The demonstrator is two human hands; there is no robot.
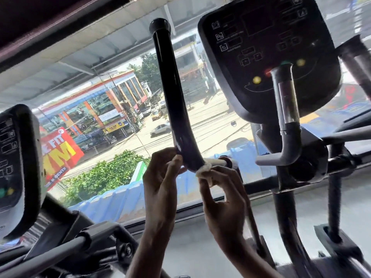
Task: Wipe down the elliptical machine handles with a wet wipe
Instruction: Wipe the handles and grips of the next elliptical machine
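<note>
Handle [170, 87] is a rigid, glossy black tube fixed left of the console [269, 47]; it won't give, so you can bear down on it. Your left hand [160, 177] grips it at the lower bend, and your right hand [222, 199] pinches the wet wipe [203, 170], wrapped round the tube just below. The wipe looks limp, light and probably slick, so keep it bunched.

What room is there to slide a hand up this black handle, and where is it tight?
Free: the black handle from above the wipe up to its cap, with wide open space left of it toward the neighbouring console. There is a narrower gap on its right beside the main console. Crowded: the handle's base, where left hand, right hand and wipe meet.
</note>
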